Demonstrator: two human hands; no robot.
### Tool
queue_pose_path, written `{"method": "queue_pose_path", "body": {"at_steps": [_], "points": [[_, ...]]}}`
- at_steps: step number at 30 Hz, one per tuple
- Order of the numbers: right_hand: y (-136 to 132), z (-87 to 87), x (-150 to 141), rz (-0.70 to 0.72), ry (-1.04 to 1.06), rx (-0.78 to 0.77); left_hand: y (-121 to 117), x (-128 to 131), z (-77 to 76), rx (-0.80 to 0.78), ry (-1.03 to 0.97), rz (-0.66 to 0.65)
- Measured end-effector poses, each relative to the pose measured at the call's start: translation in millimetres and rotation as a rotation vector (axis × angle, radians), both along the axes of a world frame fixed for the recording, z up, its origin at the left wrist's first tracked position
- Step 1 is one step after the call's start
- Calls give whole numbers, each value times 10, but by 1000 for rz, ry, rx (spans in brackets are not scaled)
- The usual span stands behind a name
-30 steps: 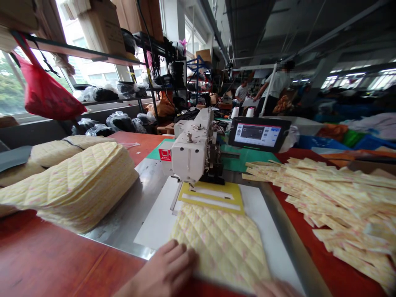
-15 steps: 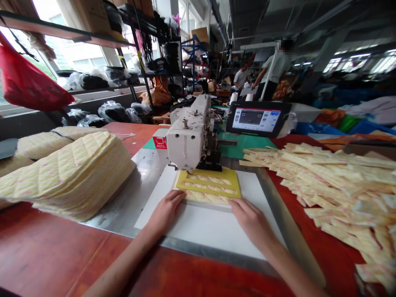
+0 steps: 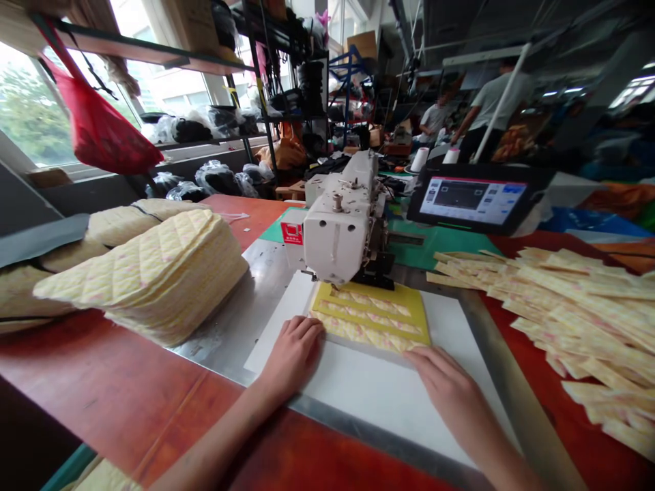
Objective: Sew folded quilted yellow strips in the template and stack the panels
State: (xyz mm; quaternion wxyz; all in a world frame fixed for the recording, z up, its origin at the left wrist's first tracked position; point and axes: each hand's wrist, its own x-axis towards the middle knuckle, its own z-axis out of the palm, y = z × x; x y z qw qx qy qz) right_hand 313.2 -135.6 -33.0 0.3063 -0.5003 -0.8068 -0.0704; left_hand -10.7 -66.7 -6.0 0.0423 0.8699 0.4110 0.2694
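Observation:
A yellow plastic sewing template [image 3: 371,312] lies under the needle area of a white automatic sewing machine [image 3: 340,235], with quilted yellow fabric [image 3: 366,333] showing through its slots and along its near edge. It rests on a white board [image 3: 368,389]. My left hand [image 3: 293,358] lies flat at the fabric's left corner, fingertips touching it. My right hand [image 3: 444,390] rests on the white board, fingertips at the template's near edge. Neither hand holds anything.
A tall stack of quilted pieces [image 3: 148,279] stands to the left on the red tabletop [image 3: 102,368]. Many cut quilted strips [image 3: 578,320] lie to the right. A touchscreen [image 3: 473,198] stands behind them, and a co-worker [image 3: 491,102] stands farther back.
The quilted fabric has gone from lying spread below the template to sitting beneath it, filling its slots. Both hands have moved forward onto the board, and the view has shifted.

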Motion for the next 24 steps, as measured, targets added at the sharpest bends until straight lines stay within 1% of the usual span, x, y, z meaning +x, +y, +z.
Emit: {"method": "queue_pose_path", "body": {"at_steps": [3,7,12,14,17,19,22,24], "points": [[1,3,-5,2,-1,12,-21,18,10,-14,-5,15],[20,-1,-4,-7,-23,39,-28,19,16,-33,-19,-3],[26,-60,46,-16,-86,66,-6,-3,33,-75,-70,-56],[25,-59,55,-6,-120,104,5,-17,38,-107,-105,-90],[22,3,36,4,-150,195,9,-33,40,-128,-127,-130],[14,66,9,4,-155,246,1,-39,40,-114,-117,-136],[-1,139,-22,-13,-146,290,-18,-41,55,-68,-91,-113],[-2,146,-30,-4,-145,308,-27,-37,79,-53,-71,-86]]}}
